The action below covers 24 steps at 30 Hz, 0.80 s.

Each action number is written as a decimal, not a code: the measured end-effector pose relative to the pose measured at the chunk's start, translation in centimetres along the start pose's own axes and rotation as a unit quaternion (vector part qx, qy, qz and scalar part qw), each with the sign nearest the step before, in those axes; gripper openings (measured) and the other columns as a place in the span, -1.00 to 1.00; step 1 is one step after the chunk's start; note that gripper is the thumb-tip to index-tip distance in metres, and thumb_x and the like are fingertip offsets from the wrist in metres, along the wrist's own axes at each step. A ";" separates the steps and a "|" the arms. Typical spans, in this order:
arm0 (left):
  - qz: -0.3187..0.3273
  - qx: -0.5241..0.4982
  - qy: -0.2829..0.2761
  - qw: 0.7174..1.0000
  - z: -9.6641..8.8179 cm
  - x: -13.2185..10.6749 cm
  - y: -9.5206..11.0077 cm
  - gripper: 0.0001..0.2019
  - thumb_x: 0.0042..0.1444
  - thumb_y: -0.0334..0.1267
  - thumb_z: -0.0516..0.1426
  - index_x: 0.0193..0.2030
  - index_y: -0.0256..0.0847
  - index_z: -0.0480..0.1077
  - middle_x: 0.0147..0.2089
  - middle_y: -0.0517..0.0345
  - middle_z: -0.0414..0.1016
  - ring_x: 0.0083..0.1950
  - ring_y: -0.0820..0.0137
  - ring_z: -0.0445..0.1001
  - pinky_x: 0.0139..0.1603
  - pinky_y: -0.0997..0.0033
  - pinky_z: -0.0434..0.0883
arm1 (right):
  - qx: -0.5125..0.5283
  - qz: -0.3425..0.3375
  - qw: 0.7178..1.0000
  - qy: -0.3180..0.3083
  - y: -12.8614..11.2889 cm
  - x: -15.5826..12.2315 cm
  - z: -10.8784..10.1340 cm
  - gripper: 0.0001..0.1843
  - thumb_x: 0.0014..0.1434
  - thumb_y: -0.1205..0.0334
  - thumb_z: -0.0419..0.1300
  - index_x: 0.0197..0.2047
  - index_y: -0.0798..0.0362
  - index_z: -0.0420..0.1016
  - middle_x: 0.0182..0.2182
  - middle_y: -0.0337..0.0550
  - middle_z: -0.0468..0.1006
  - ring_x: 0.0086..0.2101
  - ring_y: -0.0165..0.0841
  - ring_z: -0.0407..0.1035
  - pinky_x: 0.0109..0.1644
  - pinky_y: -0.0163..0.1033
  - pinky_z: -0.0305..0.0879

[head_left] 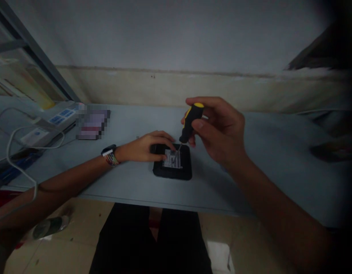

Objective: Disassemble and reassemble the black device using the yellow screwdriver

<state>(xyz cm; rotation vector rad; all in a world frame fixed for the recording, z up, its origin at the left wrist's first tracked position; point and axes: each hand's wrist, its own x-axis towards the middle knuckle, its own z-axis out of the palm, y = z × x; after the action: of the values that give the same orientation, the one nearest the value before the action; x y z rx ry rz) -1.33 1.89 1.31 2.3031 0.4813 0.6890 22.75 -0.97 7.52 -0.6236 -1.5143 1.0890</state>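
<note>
A small black square device [172, 171] with a white label on top lies on the pale table [136, 179] in front of me. My left hand [146, 146] rests on its far left corner, fingers laid flat and pressing it down. My right hand [218, 131] is closed round a screwdriver [191, 122] with a black and yellow handle. The screwdriver stands nearly upright, its thin shaft reaching down to the device's top near the label. A watch and a coloured band sit on my left wrist.
At the far left lie a white cable [16, 152], a flat box with blue labels [54, 120] and a blurred-out item [92, 122]. A metal frame [33, 49] rises at the left. The wall stands right behind the table. A bottle [50, 226] lies on the floor.
</note>
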 end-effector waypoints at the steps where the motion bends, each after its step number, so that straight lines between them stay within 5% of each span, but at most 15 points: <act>1: 0.010 0.002 0.001 1.000 0.2 0.2 -0.2 -0.68 0.27 -0.17 0.38 0.15 -0.08 0.62 0.26 -0.15 0.56 0.30 0.07 0.54 0.40 -0.08 0.43 | -0.004 0.001 1.000 -0.011 0.0 -0.1 0.4 -0.60 0.20 0.02 0.51 0.10 -0.24 0.62 -0.22 -0.25 0.64 -0.49 -0.38 0.45 -0.53 -0.22 0.47; 9: 0.046 0.006 0.048 0.998 1.2 0.1 -1.1 -0.68 0.20 -0.20 0.41 0.09 -0.12 0.61 0.01 -0.06 0.62 0.10 0.13 0.57 0.24 0.07 0.52 | -0.040 -0.017 0.998 -0.036 1.0 -0.8 2.6 -0.62 0.29 0.05 0.46 0.16 -0.27 0.62 -0.24 -0.23 0.58 -0.46 -0.37 0.42 -0.47 -0.19 0.52; 24: 0.034 0.001 0.061 0.998 1.8 -0.3 -1.4 -0.73 0.24 -0.16 0.39 0.04 -0.12 0.59 0.13 -0.11 0.54 0.19 0.12 0.54 0.30 0.02 0.51 | -0.061 -0.043 0.997 -0.013 1.1 -1.5 2.5 -0.64 0.28 0.03 0.47 0.13 -0.28 0.65 0.06 -0.11 0.67 -0.27 -0.25 0.60 -0.32 -0.11 0.63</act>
<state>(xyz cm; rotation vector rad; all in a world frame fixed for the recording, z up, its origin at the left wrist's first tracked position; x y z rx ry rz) -0.72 1.87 -0.88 2.2973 0.4617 0.8660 20.56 -2.50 5.91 -0.6237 -1.6253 0.9469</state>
